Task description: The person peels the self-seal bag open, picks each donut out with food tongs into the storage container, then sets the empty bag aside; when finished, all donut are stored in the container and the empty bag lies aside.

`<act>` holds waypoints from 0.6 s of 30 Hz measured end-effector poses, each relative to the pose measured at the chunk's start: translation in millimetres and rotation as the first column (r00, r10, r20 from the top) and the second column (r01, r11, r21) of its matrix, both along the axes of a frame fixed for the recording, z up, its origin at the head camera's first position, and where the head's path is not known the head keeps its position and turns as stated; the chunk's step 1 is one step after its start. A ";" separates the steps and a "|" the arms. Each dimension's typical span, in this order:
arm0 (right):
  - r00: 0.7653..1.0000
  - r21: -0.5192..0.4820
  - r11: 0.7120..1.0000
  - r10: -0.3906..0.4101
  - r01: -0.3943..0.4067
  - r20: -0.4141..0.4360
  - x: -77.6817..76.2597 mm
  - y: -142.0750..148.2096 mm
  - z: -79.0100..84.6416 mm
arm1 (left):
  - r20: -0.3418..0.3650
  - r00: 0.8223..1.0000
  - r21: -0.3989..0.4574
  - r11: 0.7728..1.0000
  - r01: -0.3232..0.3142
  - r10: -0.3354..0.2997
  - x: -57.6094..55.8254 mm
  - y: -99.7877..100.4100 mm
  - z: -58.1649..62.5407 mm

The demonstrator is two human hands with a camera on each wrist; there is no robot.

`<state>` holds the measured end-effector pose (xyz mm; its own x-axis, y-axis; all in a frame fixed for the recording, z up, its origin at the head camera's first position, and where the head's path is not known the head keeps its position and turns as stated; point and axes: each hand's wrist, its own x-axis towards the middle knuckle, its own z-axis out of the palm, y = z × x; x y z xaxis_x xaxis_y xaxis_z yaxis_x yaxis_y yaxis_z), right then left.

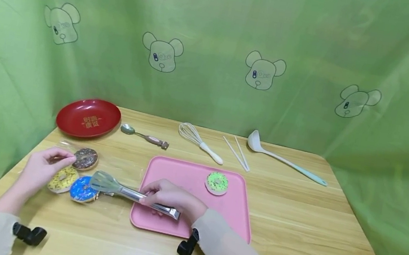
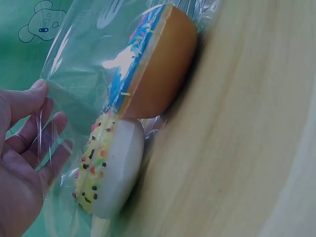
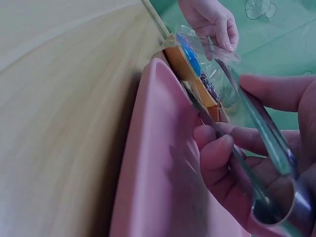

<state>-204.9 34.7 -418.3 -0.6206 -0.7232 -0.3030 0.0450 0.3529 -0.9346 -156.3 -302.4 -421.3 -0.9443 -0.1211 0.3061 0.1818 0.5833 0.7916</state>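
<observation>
My left hand [image 1: 41, 167] pinches the edge of a clear plastic bag [image 2: 74, 59] at the left of the table. Inside the bag lie a chocolate donut [image 1: 84, 167], a yellow donut [image 1: 57, 185] and a blue donut [image 1: 80, 192], all with sprinkles. With my right hand [image 1: 172, 195] I grip metal tongs [image 1: 132, 194] over the pink tray [image 1: 167, 167]. Their arms are spread apart in the right wrist view, and their tips overlap the blue donut in the head view. A green donut [image 1: 215, 189] sits on the tray's far right part.
Along the back stand a red plate [image 1: 71, 118], a spoon [image 1: 152, 140], a whisk [image 1: 205, 147], two white sticks [image 1: 242, 154] and a ladle [image 1: 283, 158]. A green curtain [image 1: 209, 97] hangs behind the wooden table [image 1: 292, 229].
</observation>
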 end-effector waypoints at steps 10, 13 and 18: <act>0.999 -0.020 0.999 -0.030 0.031 0.036 4.3 -20.0 -6.6 | 0.010 1.000 -0.001 1.000 0.003 -0.003 -0.5 2.2 -1.2; 0.999 -0.018 0.999 -0.041 0.042 0.006 4.0 -17.3 -7.8 | 0.007 1.000 0.013 1.000 0.008 -0.008 -0.1 1.5 -1.5; 0.998 -0.026 0.998 -0.061 0.060 -0.019 0.7 -3.9 -2.6 | -0.012 1.000 0.037 0.999 0.006 -0.005 0.6 -1.1 -2.3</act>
<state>-204.1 30.8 -420.8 -0.6692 -0.6914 -0.2722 0.0470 0.3262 -0.9441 -155.8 -303.5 -423.6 -0.9413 -0.1273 0.3127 0.1943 0.5530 0.8102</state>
